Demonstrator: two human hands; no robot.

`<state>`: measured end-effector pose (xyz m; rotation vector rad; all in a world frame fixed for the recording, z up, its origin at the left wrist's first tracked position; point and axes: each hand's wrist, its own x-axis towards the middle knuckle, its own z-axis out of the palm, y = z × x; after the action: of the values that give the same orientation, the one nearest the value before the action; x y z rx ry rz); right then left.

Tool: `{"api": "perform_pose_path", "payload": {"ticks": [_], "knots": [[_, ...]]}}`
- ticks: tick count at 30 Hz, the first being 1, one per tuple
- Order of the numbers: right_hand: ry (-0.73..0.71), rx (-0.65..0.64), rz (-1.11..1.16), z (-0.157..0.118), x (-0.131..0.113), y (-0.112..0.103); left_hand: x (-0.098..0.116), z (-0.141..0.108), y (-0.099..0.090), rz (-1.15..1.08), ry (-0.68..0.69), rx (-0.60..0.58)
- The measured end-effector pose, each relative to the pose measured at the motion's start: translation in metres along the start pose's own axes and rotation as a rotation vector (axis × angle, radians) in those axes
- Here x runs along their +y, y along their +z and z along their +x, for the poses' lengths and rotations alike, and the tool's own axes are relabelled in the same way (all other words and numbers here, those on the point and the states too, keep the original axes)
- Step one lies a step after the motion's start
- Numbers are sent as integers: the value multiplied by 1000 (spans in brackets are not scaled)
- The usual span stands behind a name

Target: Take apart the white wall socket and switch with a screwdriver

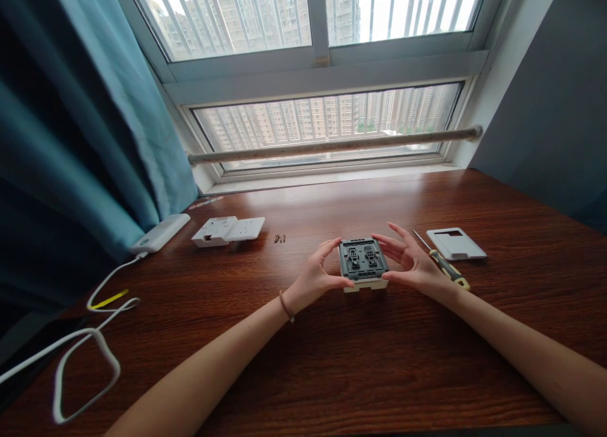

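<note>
A dark grey wall switch module point(364, 267) sits on a pale back box point(370, 285) near the middle of the table, its two switch mechanisms facing up. My left hand point(313, 274) grips its left side, thumb at the near corner and fingers at the far one. On the opposite side, my right hand point(420, 271) holds it between thumb and forefinger, with its other fingers spread. Just beyond my right hand lies a screwdriver point(448, 267) with a black and yellow handle. Beside that is a white cover plate point(467, 250) with a rectangular opening.
Several small screws point(279, 239) lie left of the switch. Farther left is a white hinged box point(215, 231) with its lid open. A white power bank point(161, 233) with a looping white cable point(114, 361) is by the curtain point(142, 108). A window stands behind the table.
</note>
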<state>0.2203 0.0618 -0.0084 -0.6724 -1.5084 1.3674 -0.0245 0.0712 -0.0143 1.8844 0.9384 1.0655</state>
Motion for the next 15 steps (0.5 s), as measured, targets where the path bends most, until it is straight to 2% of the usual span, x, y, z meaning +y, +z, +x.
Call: {"api": "perform_pose_path", "payload": {"ticks": [5,15], "knots": [[26,-9,-272,-1,-1,-7,-2,0,1,57,-19,-9],[19,-67,-294,1,21,-12,0,2,0,-7,-113,-58]]}}
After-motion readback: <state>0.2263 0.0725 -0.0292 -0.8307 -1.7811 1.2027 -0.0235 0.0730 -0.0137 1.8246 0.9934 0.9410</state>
